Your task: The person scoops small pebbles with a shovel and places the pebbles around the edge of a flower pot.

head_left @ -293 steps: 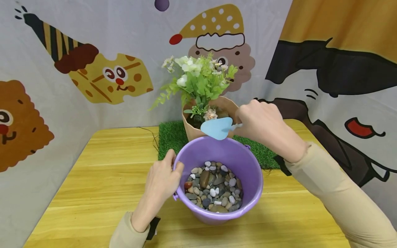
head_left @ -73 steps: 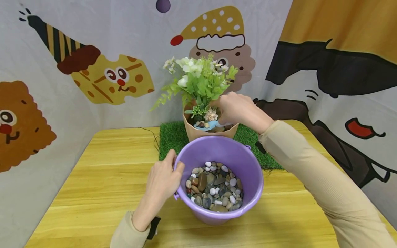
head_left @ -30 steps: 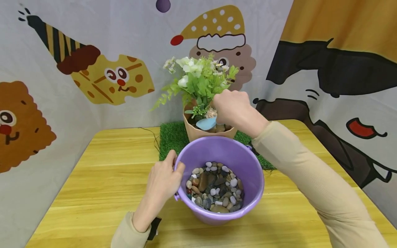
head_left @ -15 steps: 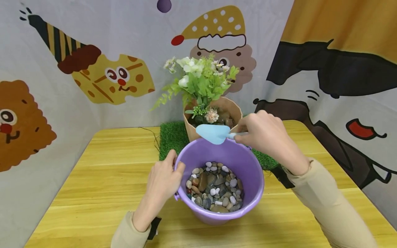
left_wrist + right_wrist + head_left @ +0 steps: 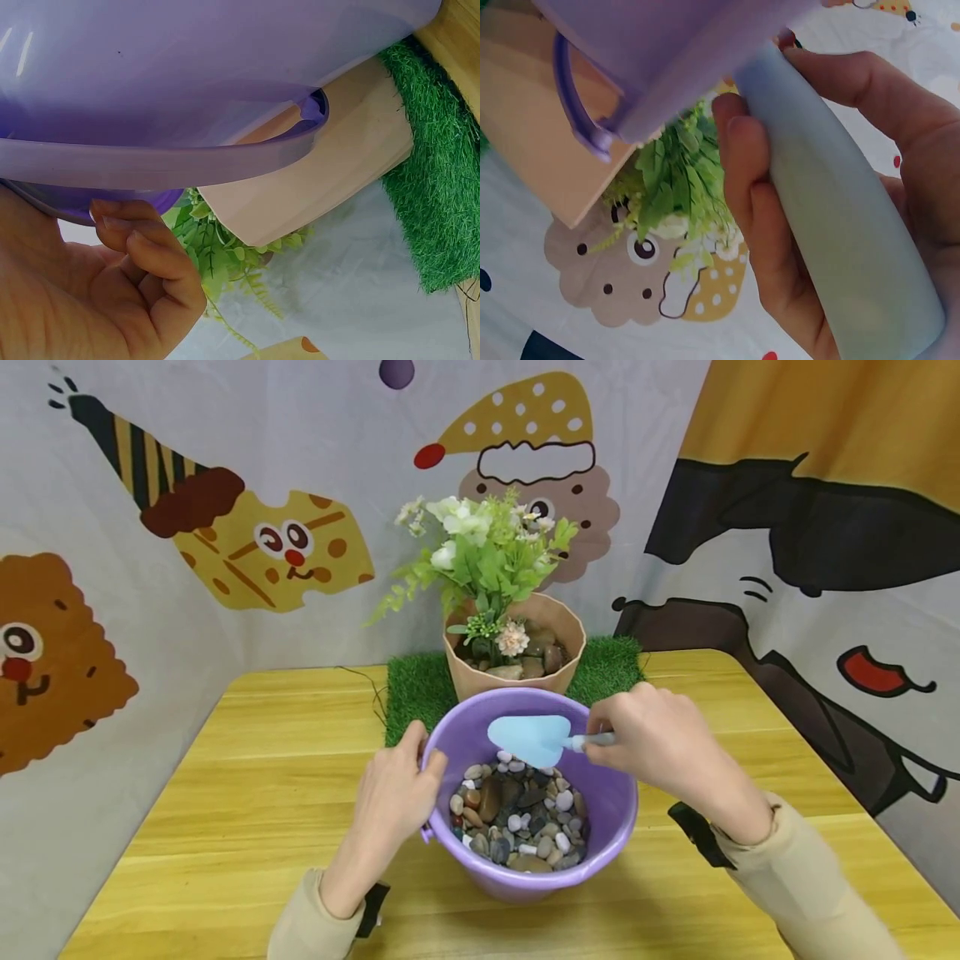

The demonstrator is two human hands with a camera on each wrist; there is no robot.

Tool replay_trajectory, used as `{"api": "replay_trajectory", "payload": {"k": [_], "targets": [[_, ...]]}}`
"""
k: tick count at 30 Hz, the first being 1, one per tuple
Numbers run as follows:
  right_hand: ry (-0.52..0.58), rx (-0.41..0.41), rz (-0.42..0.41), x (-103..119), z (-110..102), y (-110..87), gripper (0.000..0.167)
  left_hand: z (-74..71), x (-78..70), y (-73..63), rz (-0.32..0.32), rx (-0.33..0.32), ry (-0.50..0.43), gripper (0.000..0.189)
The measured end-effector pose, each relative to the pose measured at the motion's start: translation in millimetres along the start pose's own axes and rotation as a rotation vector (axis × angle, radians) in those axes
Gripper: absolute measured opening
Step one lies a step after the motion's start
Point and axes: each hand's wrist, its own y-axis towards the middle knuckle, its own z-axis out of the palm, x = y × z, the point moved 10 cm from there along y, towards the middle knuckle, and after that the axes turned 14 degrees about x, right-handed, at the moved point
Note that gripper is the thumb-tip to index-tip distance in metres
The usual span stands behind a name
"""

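In the head view a purple bucket stands on the table with many mixed pebbles at its bottom. My left hand grips the bucket's left rim; in the left wrist view its curled fingers lie at the rim. My right hand holds a light blue trowel by its handle, and the blade hangs inside the bucket's mouth, above the pebbles, with no stones visible on it. The right wrist view shows the thick pale handle between fingers and thumb.
Behind the bucket, a beige pot holds stones and a white-flowered plant. It stands on a green turf mat on the wooden table. A cartoon-printed cloth hangs behind.
The trowel, earlier carrying pebbles over the pot, was tipped there, then drawn back and lowered into the bucket's mouth. More stones show in the pot. The left hand stayed on the rim.
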Motion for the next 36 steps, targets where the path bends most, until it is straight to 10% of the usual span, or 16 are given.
{"api": "replay_trajectory", "payload": {"k": [20,36], "targets": [[-0.446,0.07,-0.143,51.5,31.4,17.9,0.03,-0.5,-0.2,1.5,0.003,0.006,-0.009,0.01],[-0.445,0.042,-0.18,60.6,55.6,27.9,0.027,0.9,0.0,1.1,0.008,0.005,-0.013,0.01]]}}
